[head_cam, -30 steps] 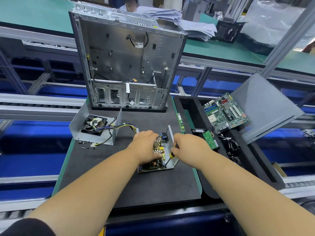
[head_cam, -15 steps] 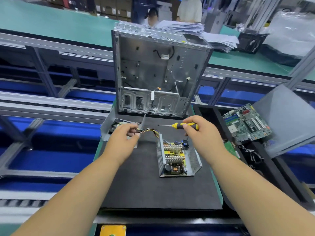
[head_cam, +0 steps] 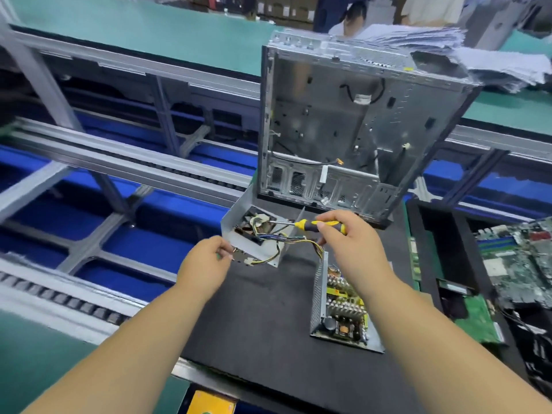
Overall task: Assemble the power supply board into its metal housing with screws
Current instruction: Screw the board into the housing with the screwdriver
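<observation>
A factory line of grey aluminium rails and blue panels runs behind a black foam mat (head_cam: 268, 330) with bare room along its near edge. At its far edge an open steel computer chassis (head_cam: 352, 121) stands upright. The bent sheet-metal housing (head_cam: 254, 231), wires spilling out, sits at the far left corner. The power supply board (head_cam: 343, 312) lies in its perforated tray toward the right edge. The right hand (head_cam: 349, 243) grips a yellow-and-black screwdriver (head_cam: 313, 225), tip inside the housing. The left hand (head_cam: 206, 264) pinches something too small to make out beside the housing's near wall.
</observation>
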The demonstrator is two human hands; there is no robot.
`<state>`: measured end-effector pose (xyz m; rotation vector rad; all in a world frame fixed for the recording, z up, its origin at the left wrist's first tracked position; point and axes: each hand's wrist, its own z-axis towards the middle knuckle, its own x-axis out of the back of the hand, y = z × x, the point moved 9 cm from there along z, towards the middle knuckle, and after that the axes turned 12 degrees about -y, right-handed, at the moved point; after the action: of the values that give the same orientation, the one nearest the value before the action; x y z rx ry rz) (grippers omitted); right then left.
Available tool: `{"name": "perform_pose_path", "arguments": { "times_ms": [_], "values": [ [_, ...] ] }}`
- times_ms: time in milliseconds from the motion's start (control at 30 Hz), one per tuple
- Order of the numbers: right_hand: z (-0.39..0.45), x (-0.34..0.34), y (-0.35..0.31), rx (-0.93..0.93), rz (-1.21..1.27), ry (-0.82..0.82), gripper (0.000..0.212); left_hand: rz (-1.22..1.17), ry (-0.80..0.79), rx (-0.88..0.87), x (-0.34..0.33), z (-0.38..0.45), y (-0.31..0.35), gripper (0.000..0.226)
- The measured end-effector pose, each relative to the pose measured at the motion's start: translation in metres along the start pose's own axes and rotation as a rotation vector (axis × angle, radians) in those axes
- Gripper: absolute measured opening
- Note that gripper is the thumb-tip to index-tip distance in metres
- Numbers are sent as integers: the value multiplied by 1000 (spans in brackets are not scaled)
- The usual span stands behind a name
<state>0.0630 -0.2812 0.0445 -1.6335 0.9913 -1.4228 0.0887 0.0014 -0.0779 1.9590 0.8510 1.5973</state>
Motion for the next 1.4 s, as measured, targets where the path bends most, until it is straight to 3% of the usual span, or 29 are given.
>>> {"name": "perform_pose_path", "arguments": {
  "times_ms": [167,400,633,800,1000,1200,1400],
  "values": [
    [20,7,5,8,20,-65,13,115,-83,67,-28,9,0,13],
    [39,24,16,-2,36,-94,13,476,-26,-36,-42,22,20,12],
    [52,29,22,3,13,-158,12,445,0,-10,-43,20,18,18],
    [60,29,20,21,22,-185,14,162,74,45,-24,14,12,23],
    [60,24,3,80,70,-222,14,-305,203,113,16,1,30,12],
    [52,29,-17,144,154,-247,13,-937,88,-32,16,3,85,12],
    [45,44,-27,202,206,-236,14,-1094,-47,-42,-1,1,113,10]
  ]
}}
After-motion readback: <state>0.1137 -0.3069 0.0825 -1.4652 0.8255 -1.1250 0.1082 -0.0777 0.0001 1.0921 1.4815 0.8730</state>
